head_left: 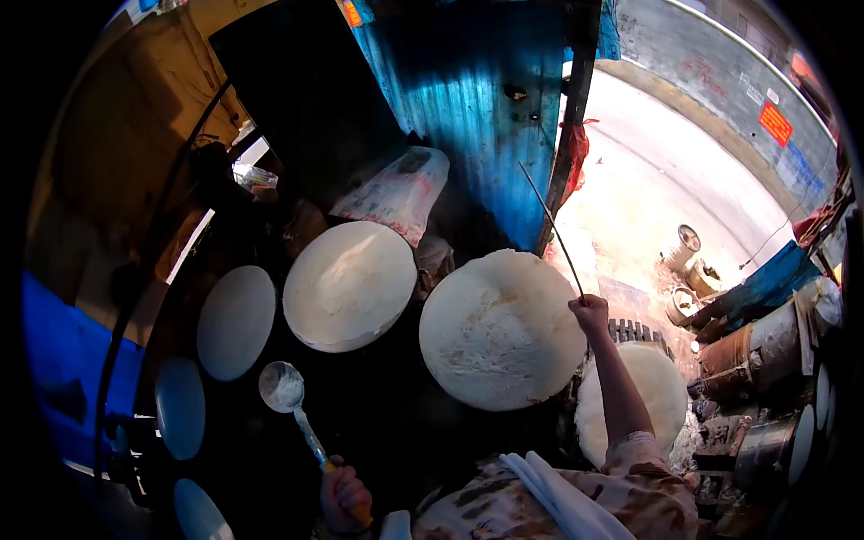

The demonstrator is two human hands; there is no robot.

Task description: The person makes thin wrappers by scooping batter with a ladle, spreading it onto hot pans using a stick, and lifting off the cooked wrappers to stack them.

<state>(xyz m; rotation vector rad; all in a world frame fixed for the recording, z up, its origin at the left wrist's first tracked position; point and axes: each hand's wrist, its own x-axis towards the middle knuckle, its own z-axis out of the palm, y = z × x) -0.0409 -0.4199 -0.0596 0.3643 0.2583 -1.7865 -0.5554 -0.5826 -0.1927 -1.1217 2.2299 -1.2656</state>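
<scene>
My left hand [345,497] is closed round the yellow handle end of a metal ladle [310,439], whose bowl holds white batter or paste [286,389]. In my right hand [590,315] is a thin dark rod [556,229], pointing up and away to the left. Just left of that hand lies a large pale round flatbread [500,333], rough and flaky in its middle. A second pale round [349,286] sits farther left, smooth toward its edge. Under my right forearm is another white round [643,396], partly hidden by the arm.
Several flat round discs [236,322] curve along the dark left side. Behind the rounds stand a printed plastic bag [396,193] and a blue corrugated metal sheet [468,117]. To the right are buckets [682,247] on the ground and a rusty drum [751,355].
</scene>
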